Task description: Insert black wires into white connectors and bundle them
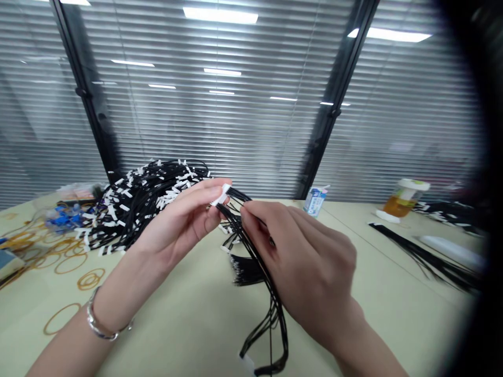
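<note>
Our left forearm slants up from lower left, bracelet (98,323) at the wrist, palm turned inward. Our right comes in from lower right, knuckles up. Left hand (183,215) nearly closed, white connector (221,195) pinched between thumb and fingers, held above the counter (184,319). Right hand (310,256) closed, thumb and forefinger pinching among the black wires (264,262) just beside the connector; exactly which strands, we cannot tell. The wires loop down to a second connector (247,362). Behind them, a cut bundle (247,269), partly hidden by the right hand. Left: cable pile (135,207), partly covered by the left hand; rubber bands (90,287) nearer. Right: carton (315,201), jar (401,201), loose strands (416,250). A dark edge blocks our far right.
</note>
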Action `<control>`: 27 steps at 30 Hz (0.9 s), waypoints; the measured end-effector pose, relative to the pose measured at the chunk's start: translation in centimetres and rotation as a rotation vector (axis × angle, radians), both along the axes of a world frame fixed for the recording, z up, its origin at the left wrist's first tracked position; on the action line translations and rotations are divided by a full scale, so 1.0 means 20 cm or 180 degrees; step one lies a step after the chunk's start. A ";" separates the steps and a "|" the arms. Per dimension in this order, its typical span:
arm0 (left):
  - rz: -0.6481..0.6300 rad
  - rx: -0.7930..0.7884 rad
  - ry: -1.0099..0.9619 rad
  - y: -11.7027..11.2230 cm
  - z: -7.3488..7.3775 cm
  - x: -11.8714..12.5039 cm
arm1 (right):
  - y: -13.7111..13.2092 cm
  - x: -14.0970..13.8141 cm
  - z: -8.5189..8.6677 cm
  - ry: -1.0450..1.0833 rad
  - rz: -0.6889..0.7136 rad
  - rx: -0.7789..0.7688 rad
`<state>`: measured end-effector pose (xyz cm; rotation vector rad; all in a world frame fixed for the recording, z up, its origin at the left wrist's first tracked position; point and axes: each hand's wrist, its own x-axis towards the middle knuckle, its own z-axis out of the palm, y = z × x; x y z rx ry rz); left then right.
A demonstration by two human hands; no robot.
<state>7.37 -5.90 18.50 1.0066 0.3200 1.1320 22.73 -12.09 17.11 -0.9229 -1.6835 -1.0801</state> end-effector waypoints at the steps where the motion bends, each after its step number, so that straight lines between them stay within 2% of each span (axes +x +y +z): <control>1: 0.0035 0.0045 0.0066 0.00 0.00 0.00 | 0.00 0.00 0.00 0.0000 -0.0013 0.0006; 8: 0.0204 0.0264 0.0328 0.01 -0.02 0.00 | 0.02 -0.01 0.00 -0.0068 0.0018 0.0034; 13: 0.0166 0.0374 0.0370 0.03 -0.03 0.01 | 0.02 -0.01 0.00 -0.0064 0.0083 0.0097; 27: 0.0386 0.0502 0.0521 0.07 -0.05 0.00 | 0.07 0.00 -0.03 -0.0141 0.0205 -0.0079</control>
